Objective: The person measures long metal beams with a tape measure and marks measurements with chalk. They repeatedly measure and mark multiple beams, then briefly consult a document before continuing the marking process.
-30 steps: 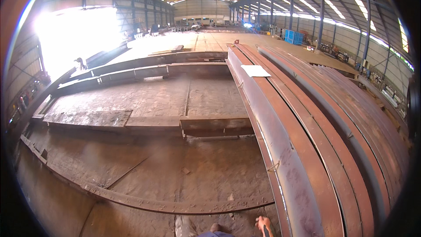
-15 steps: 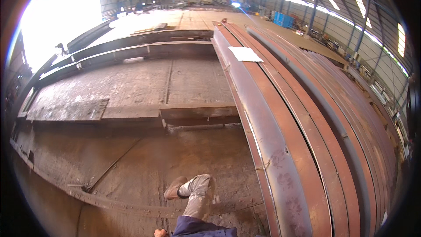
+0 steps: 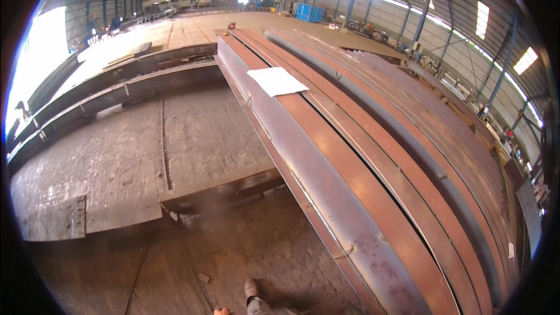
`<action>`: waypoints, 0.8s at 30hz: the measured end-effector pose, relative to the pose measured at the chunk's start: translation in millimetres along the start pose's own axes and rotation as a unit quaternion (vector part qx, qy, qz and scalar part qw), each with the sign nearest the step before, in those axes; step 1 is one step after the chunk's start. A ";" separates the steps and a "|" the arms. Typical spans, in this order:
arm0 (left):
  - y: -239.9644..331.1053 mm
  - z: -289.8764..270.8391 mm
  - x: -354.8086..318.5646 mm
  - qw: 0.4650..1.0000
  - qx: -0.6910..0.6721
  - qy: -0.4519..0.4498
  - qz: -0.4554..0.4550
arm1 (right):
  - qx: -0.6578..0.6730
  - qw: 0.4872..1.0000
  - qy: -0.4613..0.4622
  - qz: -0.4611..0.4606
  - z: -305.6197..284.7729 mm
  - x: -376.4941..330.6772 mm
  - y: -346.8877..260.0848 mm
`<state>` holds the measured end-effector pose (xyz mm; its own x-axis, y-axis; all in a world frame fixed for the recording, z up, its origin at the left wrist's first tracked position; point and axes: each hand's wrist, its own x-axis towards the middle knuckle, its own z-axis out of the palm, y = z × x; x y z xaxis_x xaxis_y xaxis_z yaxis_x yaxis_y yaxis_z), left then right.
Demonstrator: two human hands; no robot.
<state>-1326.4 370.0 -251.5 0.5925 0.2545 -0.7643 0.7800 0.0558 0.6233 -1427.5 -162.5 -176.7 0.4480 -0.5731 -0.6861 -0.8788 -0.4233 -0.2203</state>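
Only a small part of my left hand [image 3: 221, 311] shows at the lower edge, beside my trouser leg. Its fingers are mostly cut off, and nothing can be made out in them. My right hand is out of view. Ahead of me to the right, long rust-brown steel beams [image 3: 326, 189] lie side by side. A white sheet [image 3: 277, 81], seemingly paper, lies flat across the tops of the nearest beams, well beyond my hand. My brown shoe [image 3: 251, 289] is on the dirty floor left of the beams.
A low steel edge [image 3: 219, 189] crosses the floor ahead, meeting the beams. Further steel members [image 3: 116, 96] run across at the far left. Blue crates [image 3: 309, 12] stand far back in the hall. A small white scrap [image 3: 511, 250] is at the right.
My view has swung to the right, so the beams and white sheet sit further left and the sheet looks nearer. My leg and left hand show less at the lower edge.
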 end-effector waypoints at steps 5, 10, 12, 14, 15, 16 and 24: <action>114.4 -3.5 125.5 0.999 -0.031 0.013 -0.009 | 0.100 0.989 0.069 -0.083 -18.3 22.1 -116.5; 162.4 -3.3 153.7 0.998 -0.046 -0.031 0.025 | 0.261 0.951 0.110 -0.121 -33.4 40.1 -230.7; 160.0 -10.0 136.9 0.997 0.010 -0.036 0.060 | 0.205 0.964 0.135 -0.106 -16.1 45.0 -233.1; 162.2 -22.2 121.4 0.998 0.013 -0.054 0.009 | 0.144 0.979 0.137 -0.054 6.7 49.0 -216.8; 166.4 -25.0 116.7 0.997 0.066 -0.049 -0.010 | 0.108 0.986 0.123 0.008 19.7 47.2 -203.7; 173.6 -26.3 115.5 0.995 0.084 -0.041 -0.024 | 0.037 0.990 0.123 0.059 35.1 43.4 -192.0; 257.3 -10.5 169.0 0.992 0.120 0.005 -0.030 | 0.022 0.980 -0.092 0.174 123.7 52.7 -258.6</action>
<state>-1027.6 437.5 -218.6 0.5427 0.2671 -0.7963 0.8398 -0.1609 0.5184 -1196.9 3.6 -241.6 0.0868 -0.5395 -0.8375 -0.9812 -0.1917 0.0217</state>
